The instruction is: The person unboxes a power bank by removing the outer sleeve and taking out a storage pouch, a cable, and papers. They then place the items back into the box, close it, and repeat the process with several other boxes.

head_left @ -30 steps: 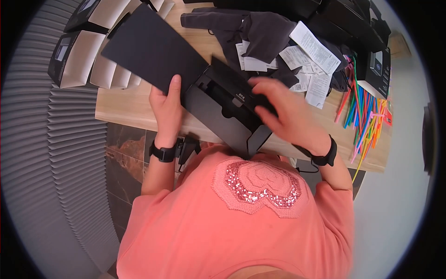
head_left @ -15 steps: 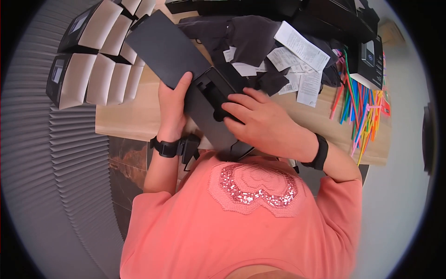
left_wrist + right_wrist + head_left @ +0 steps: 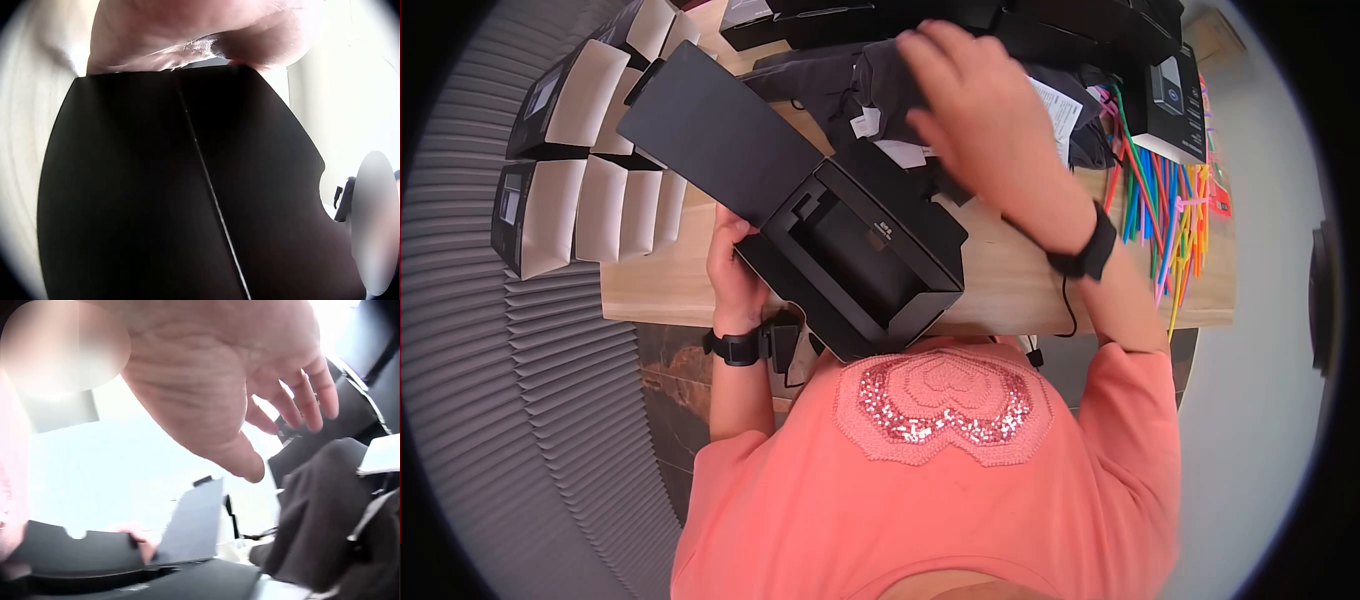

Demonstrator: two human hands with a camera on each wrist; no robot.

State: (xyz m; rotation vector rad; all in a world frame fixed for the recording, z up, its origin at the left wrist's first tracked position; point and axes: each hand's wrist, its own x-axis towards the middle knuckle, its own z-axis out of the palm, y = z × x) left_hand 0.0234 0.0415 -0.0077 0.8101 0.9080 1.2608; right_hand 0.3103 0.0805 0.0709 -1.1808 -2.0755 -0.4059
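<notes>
My left hand (image 3: 735,270) grips the left edge of an opened black cardboard box (image 3: 870,255), tilted at the table's front edge by the chest. Its long lid (image 3: 720,130) stands folded back to the upper left, and a deep recess shows inside. In the left wrist view the box's dark side (image 3: 137,187) fills most of the picture, below the hand. Away from the box, my right hand (image 3: 1000,125) reaches over the dark grey cloth pile (image 3: 830,95) with fingers spread and nothing in them. The right wrist view shows the cloth (image 3: 325,512) beneath the fingertips.
Boxes with white insides (image 3: 550,215) stand in rows at the left. Printed leaflets (image 3: 1060,115) lie on the cloth, partly behind my right hand. Colourful straws (image 3: 1165,220) and a printed black box (image 3: 1170,105) are at the right. More black boxes (image 3: 940,20) line the back.
My right hand has left the box and moved up over the cloth. The box has tipped so its inside faces up more, still in my left hand.
</notes>
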